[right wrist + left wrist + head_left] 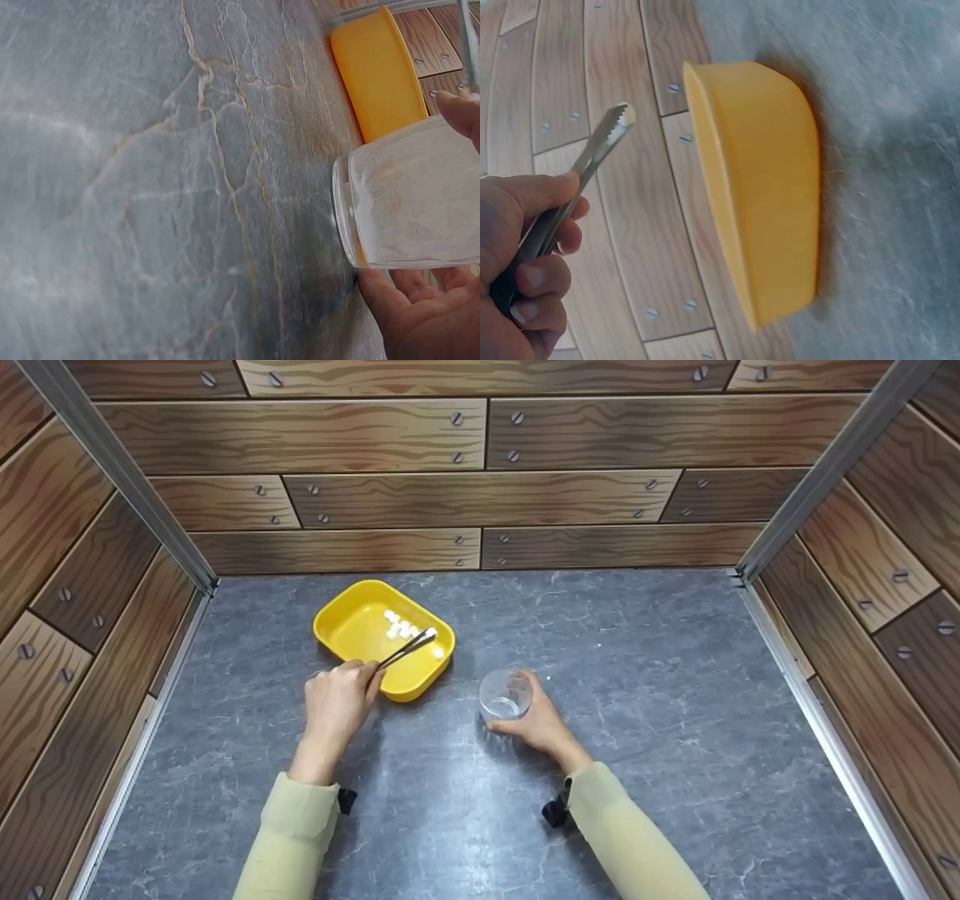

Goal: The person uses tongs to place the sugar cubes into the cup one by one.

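Observation:
My left hand (337,701) grips a pair of metal tongs (592,154) over the near side of a yellow tub (341,615). A small white piece (630,114) sits between the toothed tips in the left wrist view, raised above the rim. Several more small white pieces (405,628), like little cubes, lie in the right part of the tub. To the right of the tub, my right hand (541,721) holds a clear glass (491,688) upright, thumb and fingers around its side. The right wrist view shows the glass base close to the tabletop, with no white pieces inside.
The grey marbled tabletop (660,697) is bounded by wood-patterned walls (390,499) at the back and both sides. Metal rails (825,742) run along the side edges. Tiny white specks (548,678) lie beyond the right hand.

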{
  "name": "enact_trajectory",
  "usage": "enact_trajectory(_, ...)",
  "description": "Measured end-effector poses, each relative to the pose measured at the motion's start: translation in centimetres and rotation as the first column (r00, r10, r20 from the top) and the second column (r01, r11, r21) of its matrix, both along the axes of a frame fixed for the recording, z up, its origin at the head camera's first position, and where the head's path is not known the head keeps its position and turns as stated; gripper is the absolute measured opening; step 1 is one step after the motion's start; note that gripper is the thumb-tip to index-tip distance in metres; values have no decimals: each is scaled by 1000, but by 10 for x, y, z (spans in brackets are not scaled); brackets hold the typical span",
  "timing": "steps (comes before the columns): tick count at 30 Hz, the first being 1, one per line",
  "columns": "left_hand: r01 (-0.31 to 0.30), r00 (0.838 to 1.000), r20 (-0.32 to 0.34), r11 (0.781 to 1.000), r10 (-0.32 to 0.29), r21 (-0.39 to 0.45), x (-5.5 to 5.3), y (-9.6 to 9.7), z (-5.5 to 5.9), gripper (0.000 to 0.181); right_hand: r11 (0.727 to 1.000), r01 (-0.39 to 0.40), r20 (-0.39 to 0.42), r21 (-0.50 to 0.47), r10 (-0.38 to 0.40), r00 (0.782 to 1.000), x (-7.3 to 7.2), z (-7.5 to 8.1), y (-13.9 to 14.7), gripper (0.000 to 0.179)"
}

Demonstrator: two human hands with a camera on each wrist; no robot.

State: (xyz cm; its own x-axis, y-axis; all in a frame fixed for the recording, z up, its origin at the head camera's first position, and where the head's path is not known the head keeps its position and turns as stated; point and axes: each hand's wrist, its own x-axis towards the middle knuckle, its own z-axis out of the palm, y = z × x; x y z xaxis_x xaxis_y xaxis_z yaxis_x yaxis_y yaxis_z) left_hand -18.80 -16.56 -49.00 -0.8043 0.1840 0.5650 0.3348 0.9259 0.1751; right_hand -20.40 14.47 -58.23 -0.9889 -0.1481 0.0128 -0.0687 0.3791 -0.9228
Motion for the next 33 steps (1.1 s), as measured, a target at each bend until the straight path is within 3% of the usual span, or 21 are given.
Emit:
enact_trajectory(6, 105, 993, -53, 994, -104, 33, 5, 9, 11, 16, 1000, 8, -1, 14, -8, 1000, -1, 0, 0, 98)
enact_trajectory(15, 227, 974, -21, 973, -226, 30, 14, 25, 21, 11, 1000, 2, -9, 1, -2, 1000, -2, -1, 0, 97)
enact_trajectory(22, 276, 961, 3, 961, -276, -5, 19, 38, 16, 23, 999, -4, -11, -32, 4, 1000, -2, -3, 0, 97)
enact_trajectory(28, 311, 950, 31, 950, -311, -2, 22, 46, 13, 12, 1000, -6, -13, -30, 5, 1000, -1, -3, 0, 97)
enact_trajectory(33, 293, 955, 39, 956, -293, 4, 22, 46, 11, 17, 1000, -7, -19, -12, 7, 1000, -1, -2, 0, 97)
